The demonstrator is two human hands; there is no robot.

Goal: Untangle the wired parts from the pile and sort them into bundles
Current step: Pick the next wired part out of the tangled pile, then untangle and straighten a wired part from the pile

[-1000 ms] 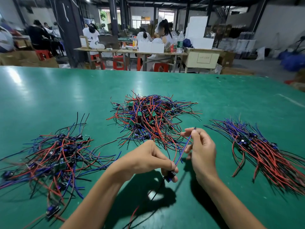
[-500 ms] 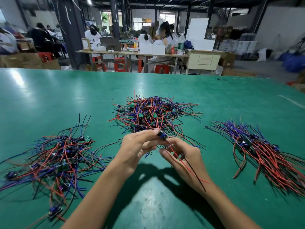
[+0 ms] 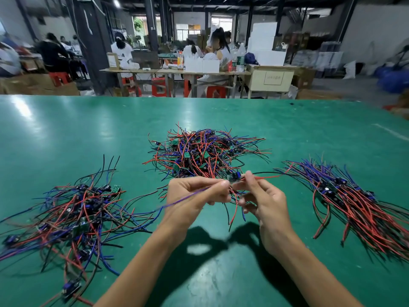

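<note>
A tangled pile (image 3: 205,152) of red, blue and black wires with small green boards lies mid-table. Just in front of it both hands hold one wired part (image 3: 234,177) level. My left hand (image 3: 194,196) pinches its left side, and a blue-purple wire trails down-left across the palm. My right hand (image 3: 263,200) pinches its right side, where a red and a black wire run out toward the right bundle. A looser heap of wired parts (image 3: 73,216) lies at the left. A combed bundle (image 3: 354,204) with wires lying side by side lies at the right.
The green table (image 3: 66,134) stretches far back to its edge. Beyond it stand work tables (image 3: 177,72), red stools and seated people. Bare green mat lies between the heaps and in front of my arms.
The held part went from hanging upright between my hands to being stretched level near the pile's front. Its red and black wires now point right, the blue one left.
</note>
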